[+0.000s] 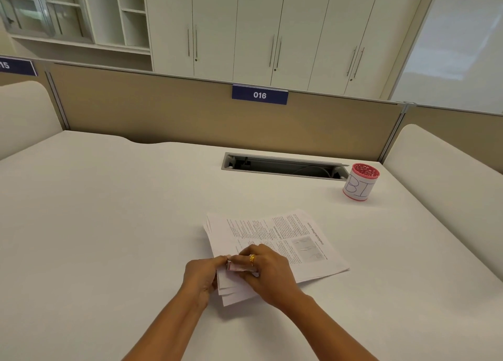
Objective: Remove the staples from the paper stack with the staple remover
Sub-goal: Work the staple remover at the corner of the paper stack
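A stack of printed paper sheets (280, 238) lies on the white desk (109, 211), slightly fanned at its near left corner. My right hand (268, 273), with a gold ring, grips a small pinkish staple remover (239, 267) pressed onto that near corner. My left hand (202, 276) pinches the left edge of the stack right beside the remover's tip. The staple itself is hidden under the fingers and the tool.
A red-rimmed cup with a white paper label (360, 182) stands at the back right. A cable tray slot (283, 166) is open in the desk behind the papers. A beige partition (190, 110) closes the back; padded side panels stand left and right.
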`<state>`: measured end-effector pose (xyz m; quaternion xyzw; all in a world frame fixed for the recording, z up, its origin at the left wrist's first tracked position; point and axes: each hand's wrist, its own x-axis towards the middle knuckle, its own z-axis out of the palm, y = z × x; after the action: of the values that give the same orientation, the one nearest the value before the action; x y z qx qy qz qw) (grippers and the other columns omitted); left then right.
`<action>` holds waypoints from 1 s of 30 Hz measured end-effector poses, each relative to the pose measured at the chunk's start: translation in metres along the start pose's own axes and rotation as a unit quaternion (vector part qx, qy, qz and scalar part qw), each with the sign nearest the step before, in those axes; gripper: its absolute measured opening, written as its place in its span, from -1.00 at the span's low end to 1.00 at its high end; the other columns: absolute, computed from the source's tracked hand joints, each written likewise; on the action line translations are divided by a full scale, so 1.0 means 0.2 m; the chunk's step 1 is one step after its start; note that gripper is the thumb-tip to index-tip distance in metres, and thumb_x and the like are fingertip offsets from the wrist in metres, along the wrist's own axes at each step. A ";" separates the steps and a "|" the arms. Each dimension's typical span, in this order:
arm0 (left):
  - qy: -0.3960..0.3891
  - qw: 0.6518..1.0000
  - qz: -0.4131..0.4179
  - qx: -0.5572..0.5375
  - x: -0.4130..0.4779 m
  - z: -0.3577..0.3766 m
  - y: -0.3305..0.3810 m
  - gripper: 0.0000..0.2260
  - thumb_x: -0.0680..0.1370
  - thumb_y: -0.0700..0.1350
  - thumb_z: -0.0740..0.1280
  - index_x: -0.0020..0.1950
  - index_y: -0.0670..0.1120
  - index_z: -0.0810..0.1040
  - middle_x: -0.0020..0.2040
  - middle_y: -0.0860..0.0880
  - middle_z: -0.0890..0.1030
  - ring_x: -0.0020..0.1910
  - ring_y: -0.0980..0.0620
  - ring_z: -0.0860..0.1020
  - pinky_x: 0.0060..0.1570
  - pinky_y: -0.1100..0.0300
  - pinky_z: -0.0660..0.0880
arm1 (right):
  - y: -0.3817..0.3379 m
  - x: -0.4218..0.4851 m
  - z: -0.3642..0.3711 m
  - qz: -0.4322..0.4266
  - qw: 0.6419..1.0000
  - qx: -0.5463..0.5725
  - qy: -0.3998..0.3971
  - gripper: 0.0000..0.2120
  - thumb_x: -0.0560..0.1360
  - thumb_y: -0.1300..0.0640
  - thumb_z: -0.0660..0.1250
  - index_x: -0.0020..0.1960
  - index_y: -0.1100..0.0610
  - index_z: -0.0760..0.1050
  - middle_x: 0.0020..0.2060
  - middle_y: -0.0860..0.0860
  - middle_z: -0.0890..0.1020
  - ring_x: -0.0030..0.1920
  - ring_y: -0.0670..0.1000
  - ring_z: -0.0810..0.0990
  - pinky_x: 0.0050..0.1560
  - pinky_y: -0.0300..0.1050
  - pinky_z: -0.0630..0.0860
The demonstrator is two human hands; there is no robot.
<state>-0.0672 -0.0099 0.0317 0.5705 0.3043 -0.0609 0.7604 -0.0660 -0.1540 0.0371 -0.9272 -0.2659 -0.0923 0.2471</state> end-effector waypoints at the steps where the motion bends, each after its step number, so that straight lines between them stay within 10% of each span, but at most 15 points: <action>1: 0.000 1.000 0.002 0.002 0.00 0.00 0.00 -0.90 0.41 -0.25 0.44 -0.28 -0.20 0.55 -0.25 -0.20 0.63 -0.28 -0.15 0.58 -0.20 0.05 0.55 | 0.00 0.00 0.00 0.017 1.000 0.019 0.003 -0.74 0.49 -0.06 0.31 0.17 -0.10 0.56 0.02 -0.08 0.61 0.01 -0.06 0.52 -0.09 -0.24 0.40; 16: 0.013 0.999 0.042 0.014 -0.02 -0.01 0.01 -0.90 0.40 -0.33 0.42 -0.29 -0.18 0.58 -0.30 -0.13 0.63 -0.34 -0.06 0.60 -0.54 0.29 0.50 | 0.03 -0.03 0.02 0.156 0.974 0.162 0.003 -0.72 0.44 -0.04 0.37 0.14 -0.07 0.57 -0.01 -0.15 0.63 -0.01 -0.16 0.55 0.01 -0.22 0.51; 30: 0.017 0.991 0.110 0.071 -0.02 -0.02 0.01 -0.92 0.37 -0.34 0.45 -0.18 -0.21 0.62 -0.18 -0.13 0.63 -0.27 -0.07 0.61 -0.34 0.21 0.50 | -0.01 0.01 -0.01 0.133 0.986 0.087 -0.047 -0.69 0.48 -0.12 0.29 0.19 -0.10 0.53 0.05 -0.12 0.61 0.04 -0.09 0.54 0.03 -0.19 0.48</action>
<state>-0.0716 -0.0072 0.0355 0.6543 0.2478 0.0111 0.7144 -0.0663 -0.1525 0.0396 -0.9327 -0.1588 0.0081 0.3237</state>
